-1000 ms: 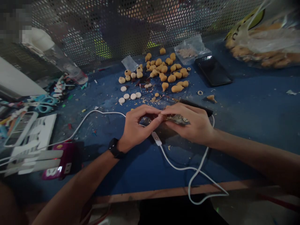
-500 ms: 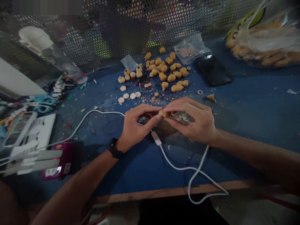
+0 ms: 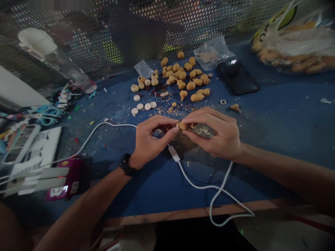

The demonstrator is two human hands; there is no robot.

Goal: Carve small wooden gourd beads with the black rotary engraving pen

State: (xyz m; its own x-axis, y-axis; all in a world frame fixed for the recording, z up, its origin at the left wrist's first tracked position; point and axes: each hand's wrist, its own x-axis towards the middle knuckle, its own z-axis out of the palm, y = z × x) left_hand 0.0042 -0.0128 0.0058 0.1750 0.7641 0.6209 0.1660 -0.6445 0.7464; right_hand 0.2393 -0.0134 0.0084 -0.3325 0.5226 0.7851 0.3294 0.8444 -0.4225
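Note:
My left hand (image 3: 150, 139) and my right hand (image 3: 216, 134) meet over the middle of the blue table (image 3: 274, 118). Both pinch one small tan gourd-shaped piece (image 3: 182, 126) between thumb and fingertips. A black watch sits on my left wrist (image 3: 125, 164). Under my right hand lies a clear bag with small bits (image 3: 205, 130). A white cable with an inline switch (image 3: 174, 153) runs beneath both hands.
Several tan gourd pieces (image 3: 187, 78) and white discs (image 3: 143, 106) lie behind my hands. A black phone (image 3: 238, 80) and clear bags (image 3: 213, 54) are at the back right. Blue scissors (image 3: 47, 115), a magenta box (image 3: 64, 177) and white cards sit left. A perforated metal wall (image 3: 157, 28) closes the back.
My hands lifted slightly and the tan piece came into view between my fingertips. The black tool that showed behind my right hand is now hidden.

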